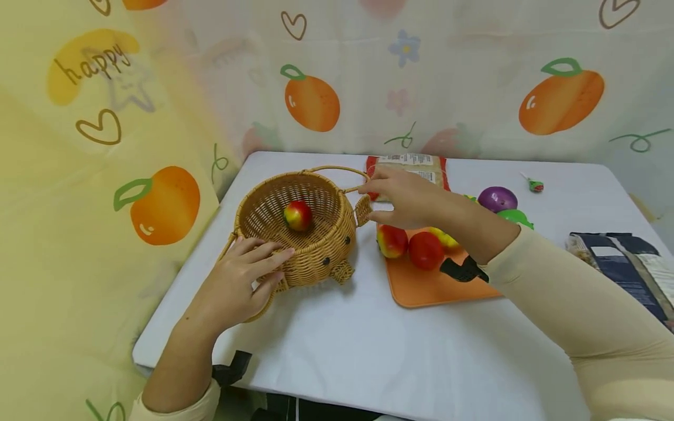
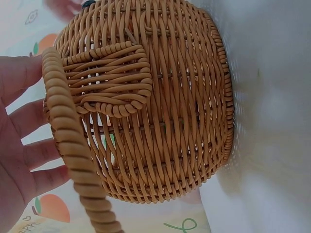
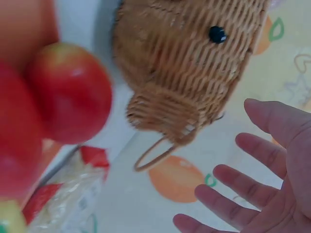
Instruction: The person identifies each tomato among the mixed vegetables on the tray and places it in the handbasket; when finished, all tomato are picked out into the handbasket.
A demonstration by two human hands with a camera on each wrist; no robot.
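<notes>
A tan wicker basket [image 1: 321, 257] with black bead eyes stands on the table's left half. Inside it lies a red-and-yellow round fruit [image 1: 298, 216]. My left hand [image 1: 242, 280] touches the basket's near-left rim. In the left wrist view, its fairly straight fingers [image 2: 41, 154] pass behind the coiled handle [image 2: 73, 141]. Near the basket's right side is my right hand [image 1: 402, 197], beside the far handle [image 1: 337, 168]. The right wrist view shows its fingers [image 3: 243, 179] spread, apart from the basket, with nothing held.
Right of the basket, an orange board [image 1: 421, 292] carries red fruits [image 1: 426, 250] and a yellow one. Beyond are a purple onion-like piece [image 1: 497, 199], a green piece [image 1: 516, 217] and a small wrapped lollipop [image 1: 535, 186]. Packets lie behind [image 1: 408, 161] and far right [image 1: 626, 269].
</notes>
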